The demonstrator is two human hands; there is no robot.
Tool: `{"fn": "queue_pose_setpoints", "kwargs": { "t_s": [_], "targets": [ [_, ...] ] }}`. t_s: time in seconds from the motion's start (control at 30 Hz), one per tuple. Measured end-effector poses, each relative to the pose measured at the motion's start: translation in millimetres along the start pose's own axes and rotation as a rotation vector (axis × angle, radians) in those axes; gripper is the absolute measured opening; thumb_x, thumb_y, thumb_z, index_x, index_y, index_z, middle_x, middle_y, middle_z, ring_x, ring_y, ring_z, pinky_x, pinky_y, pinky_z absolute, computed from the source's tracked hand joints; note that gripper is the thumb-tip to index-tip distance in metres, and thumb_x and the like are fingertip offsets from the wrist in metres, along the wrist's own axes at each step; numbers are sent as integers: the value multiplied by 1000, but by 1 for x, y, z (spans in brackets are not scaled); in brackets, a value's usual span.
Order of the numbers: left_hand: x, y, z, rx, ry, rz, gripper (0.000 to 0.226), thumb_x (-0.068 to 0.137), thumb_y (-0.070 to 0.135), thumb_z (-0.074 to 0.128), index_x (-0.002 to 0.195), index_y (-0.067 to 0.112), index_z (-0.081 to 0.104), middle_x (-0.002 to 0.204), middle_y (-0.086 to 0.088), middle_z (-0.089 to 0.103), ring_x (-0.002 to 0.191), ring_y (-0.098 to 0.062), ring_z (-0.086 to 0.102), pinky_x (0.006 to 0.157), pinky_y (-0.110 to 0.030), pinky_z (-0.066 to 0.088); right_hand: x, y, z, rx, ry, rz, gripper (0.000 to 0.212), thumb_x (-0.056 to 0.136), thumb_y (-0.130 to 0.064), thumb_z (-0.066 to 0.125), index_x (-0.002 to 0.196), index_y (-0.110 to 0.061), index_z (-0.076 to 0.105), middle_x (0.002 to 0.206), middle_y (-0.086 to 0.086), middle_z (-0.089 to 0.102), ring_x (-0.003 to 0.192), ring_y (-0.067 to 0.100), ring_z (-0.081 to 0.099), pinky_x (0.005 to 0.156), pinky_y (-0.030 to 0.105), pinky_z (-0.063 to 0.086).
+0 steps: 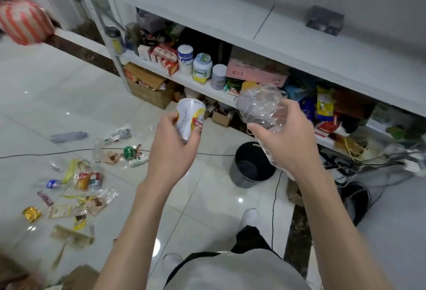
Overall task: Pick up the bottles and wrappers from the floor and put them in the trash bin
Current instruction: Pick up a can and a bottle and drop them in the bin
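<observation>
White glossy floor tiles fill the scene, bordered at the rear by a white shelving unit crowded with jars, boxes and packets. Person stands over the floor with both bare arms extended forward. Left hand: fingers curled around a white cup-shaped container with a red and yellow label, held tilted with its wide end pointing away; thumb pressed on the near side, fingertips wrapping the far side. Right hand: closed around a crumpled clear plastic bottle, held at a slant with its upper end toward the shelves and its lower end passing beneath the palm. Black trash bin: upright on the tiles below and between the two hands, close to the lowest shelf, its opening visible. Remaining litter: a scatter of wrappers, small bottles and a green can spread on the floor to the person's left, well apart from the bin. A thin black cable runs across the tiles past the bin. Red-and-white striped bag: far left, near the wall. One white shoe shows near the bin.
</observation>
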State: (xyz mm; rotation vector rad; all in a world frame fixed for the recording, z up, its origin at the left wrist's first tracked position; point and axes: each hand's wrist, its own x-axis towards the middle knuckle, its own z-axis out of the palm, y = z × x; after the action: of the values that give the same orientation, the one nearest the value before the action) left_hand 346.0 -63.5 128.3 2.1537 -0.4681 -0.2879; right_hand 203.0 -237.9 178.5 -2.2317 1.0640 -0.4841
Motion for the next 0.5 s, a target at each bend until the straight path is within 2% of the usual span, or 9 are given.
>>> {"fn": "queue_pose_setpoints", "kwargs": {
  "t_s": [0.07, 0.13, 0.27, 0.43, 0.5],
  "targets": [
    [8, 24, 38, 4, -33, 7, 58, 87, 59, 60, 131, 27, 40, 118, 8, 55, 89, -12, 64, 72, -38, 53, 20, 29, -17, 24, 2, 25, 81, 77, -54, 80, 142, -26, 40, 130, -8, 57, 116, 14, 55, 100, 43, 51],
    [16, 53, 79, 4, -68, 0, 62, 90, 54, 62, 137, 23, 38, 122, 8, 52, 92, -11, 63, 70, -31, 48, 45, 59, -34, 34, -5, 45, 80, 78, -53, 80, 142, -25, 41, 132, -7, 56, 118, 14, 55, 100, 43, 51],
    [29, 105, 160, -29, -134, 20, 61, 89, 53, 64, 136, 24, 39, 125, 6, 54, 104, -12, 60, 85, -39, 55, 99, 121, -62, 23, 26, 93, 81, 76, -55, 80, 141, -24, 42, 135, -5, 52, 120, 14, 53, 102, 43, 50],
    [47, 138, 236, 1, -179, -6, 60, 91, 50, 64, 138, 22, 40, 123, 7, 52, 107, -10, 57, 85, -32, 51, 144, 187, -74, 60, 15, 191, 81, 75, -59, 78, 140, -28, 41, 134, -6, 48, 120, 16, 53, 101, 44, 50],
    [53, 141, 258, 21, -191, -11, 58, 91, 49, 64, 136, 23, 41, 126, 5, 54, 107, -11, 57, 85, -33, 52, 156, 209, -72, 68, -12, 232, 79, 76, -58, 78, 140, -27, 41, 134, -6, 47, 120, 17, 54, 101, 45, 49]
  ]
}}
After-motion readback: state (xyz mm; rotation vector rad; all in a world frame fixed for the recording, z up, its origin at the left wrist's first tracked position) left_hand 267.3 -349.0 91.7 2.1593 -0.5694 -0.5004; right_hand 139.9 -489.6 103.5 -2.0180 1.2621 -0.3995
